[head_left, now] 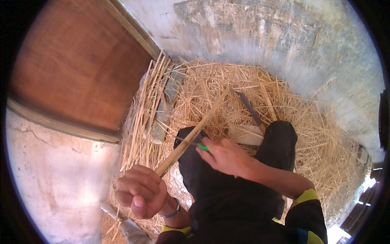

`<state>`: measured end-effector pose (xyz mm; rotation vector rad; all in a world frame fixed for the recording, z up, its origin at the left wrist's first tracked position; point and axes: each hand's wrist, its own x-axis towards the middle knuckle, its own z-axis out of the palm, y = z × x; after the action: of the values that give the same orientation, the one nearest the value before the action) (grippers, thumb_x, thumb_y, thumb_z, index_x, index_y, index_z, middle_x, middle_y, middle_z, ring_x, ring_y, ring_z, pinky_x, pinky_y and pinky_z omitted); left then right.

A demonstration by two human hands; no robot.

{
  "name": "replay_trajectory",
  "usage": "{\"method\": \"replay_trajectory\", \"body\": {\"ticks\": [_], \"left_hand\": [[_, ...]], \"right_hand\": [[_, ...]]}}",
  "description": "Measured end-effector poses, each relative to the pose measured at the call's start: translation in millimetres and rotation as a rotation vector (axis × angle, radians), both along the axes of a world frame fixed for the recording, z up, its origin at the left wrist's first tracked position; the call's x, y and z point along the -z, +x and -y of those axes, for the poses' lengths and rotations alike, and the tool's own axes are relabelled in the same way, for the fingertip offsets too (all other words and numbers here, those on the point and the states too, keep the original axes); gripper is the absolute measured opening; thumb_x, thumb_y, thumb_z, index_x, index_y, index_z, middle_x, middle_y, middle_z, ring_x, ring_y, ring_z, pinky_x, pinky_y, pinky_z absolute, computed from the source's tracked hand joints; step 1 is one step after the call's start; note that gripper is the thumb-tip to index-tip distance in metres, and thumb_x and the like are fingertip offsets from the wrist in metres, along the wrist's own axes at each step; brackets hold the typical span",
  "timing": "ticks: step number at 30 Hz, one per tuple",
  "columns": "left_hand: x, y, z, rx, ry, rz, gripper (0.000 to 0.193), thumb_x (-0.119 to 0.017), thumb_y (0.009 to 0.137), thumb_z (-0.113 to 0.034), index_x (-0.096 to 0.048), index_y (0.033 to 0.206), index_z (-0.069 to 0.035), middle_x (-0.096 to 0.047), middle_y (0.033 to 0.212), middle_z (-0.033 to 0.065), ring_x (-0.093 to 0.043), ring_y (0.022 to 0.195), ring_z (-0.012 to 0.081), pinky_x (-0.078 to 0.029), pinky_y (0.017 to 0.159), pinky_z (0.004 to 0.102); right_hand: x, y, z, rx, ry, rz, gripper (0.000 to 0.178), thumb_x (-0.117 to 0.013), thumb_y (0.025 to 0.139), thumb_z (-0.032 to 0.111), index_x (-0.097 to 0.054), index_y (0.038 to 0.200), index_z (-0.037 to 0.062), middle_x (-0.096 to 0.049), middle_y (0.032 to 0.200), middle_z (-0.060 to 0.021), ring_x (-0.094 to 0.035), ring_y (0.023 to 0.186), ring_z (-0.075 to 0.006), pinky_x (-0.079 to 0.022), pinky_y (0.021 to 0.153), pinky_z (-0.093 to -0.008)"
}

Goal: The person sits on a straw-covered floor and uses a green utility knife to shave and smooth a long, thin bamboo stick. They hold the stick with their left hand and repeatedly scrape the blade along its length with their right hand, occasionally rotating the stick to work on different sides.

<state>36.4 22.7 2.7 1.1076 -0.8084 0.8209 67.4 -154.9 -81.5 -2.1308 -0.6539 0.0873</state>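
Note:
A long pale strip (208, 116), which looks like split bamboo, slants from the lower left up over my left knee. Its near end is in the closed fist of my left hand (142, 191); a watch is on that wrist. My right hand (229, 156) is closed around the green handle of a small knife (203, 147). The thin blade points left and lies across the strip, close to its middle, above my left thigh. The strip's far end reaches over the straw.
Straw shavings (321, 138) cover the floor. A bundle of thin strips (142, 110) lies at left, by a brown wooden door (77, 65). Beyond my right knee are a dark long-bladed knife (250, 107) and another strip (268, 101). A stained wall (252, 36) rises behind.

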Motion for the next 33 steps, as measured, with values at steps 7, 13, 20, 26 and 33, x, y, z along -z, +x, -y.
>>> {"method": "replay_trajectory", "body": {"ticks": [7, 13, 20, 26, 33], "left_hand": [[1.0, 4.5, -0.9, -0.068, -0.063, 0.017, 0.038, -0.054, 0.079, -0.004, -0.025, 0.055, -0.014, -0.033, 0.035, -0.0024, -0.031, 0.025, 0.0066, -0.028, 0.024, 0.0224], [-4.0, -0.4, 0.6, 0.095, 0.016, -0.020, 0.041, -0.055, 0.077, -0.003, -0.023, 0.054, -0.014, -0.035, 0.035, -0.0019, -0.030, 0.025, 0.0062, -0.029, 0.024, 0.0220], [0.4, 0.0, -3.7, 0.095, 0.027, -0.046, 0.042, -0.056, 0.076, -0.008, -0.022, 0.053, -0.016, -0.030, 0.035, -0.0058, -0.027, 0.025, 0.0049, -0.026, 0.027, 0.0201], [1.0, -7.8, -7.3, 0.132, 0.060, -0.067, 0.041, -0.057, 0.076, -0.010, -0.024, 0.052, -0.017, -0.031, 0.039, -0.0061, -0.028, 0.029, 0.0052, -0.026, 0.031, 0.0206], [9.0, -5.9, 1.7, -0.124, -0.019, -0.059, 0.037, -0.056, 0.078, -0.012, -0.027, 0.054, -0.016, -0.031, 0.041, -0.0045, -0.031, 0.035, 0.0078, -0.030, 0.037, 0.0218]], "right_hand": [[29.6, 23.6, 4.4, 0.145, -0.112, -0.036, 0.028, -0.052, 0.095, 0.025, -0.058, 0.091, -0.0019, -0.059, 0.064, -0.0255, -0.061, 0.063, -0.0434, -0.050, 0.059, -0.0513], [57.7, 29.1, 13.1, 0.180, -0.130, -0.076, 0.031, -0.051, 0.095, 0.028, -0.060, 0.091, -0.0017, -0.060, 0.063, -0.0249, -0.062, 0.061, -0.0430, -0.051, 0.059, -0.0520], [72.5, 36.3, 12.6, 0.219, -0.167, -0.099, 0.027, -0.054, 0.093, 0.023, -0.060, 0.099, -0.0025, -0.060, 0.064, -0.0245, -0.062, 0.060, -0.0411, -0.052, 0.060, -0.0497], [67.9, 30.3, 10.6, 0.165, -0.250, 0.001, 0.028, -0.049, 0.095, 0.024, -0.060, 0.092, -0.0013, -0.063, 0.069, -0.0223, -0.064, 0.065, -0.0388, -0.052, 0.059, -0.0499], [78.3, 43.0, 18.3, 0.301, -0.279, 0.083, 0.031, -0.049, 0.096, 0.029, -0.061, 0.090, 0.0003, -0.061, 0.063, -0.0203, -0.063, 0.058, -0.0374, -0.051, 0.054, -0.0497]]}}
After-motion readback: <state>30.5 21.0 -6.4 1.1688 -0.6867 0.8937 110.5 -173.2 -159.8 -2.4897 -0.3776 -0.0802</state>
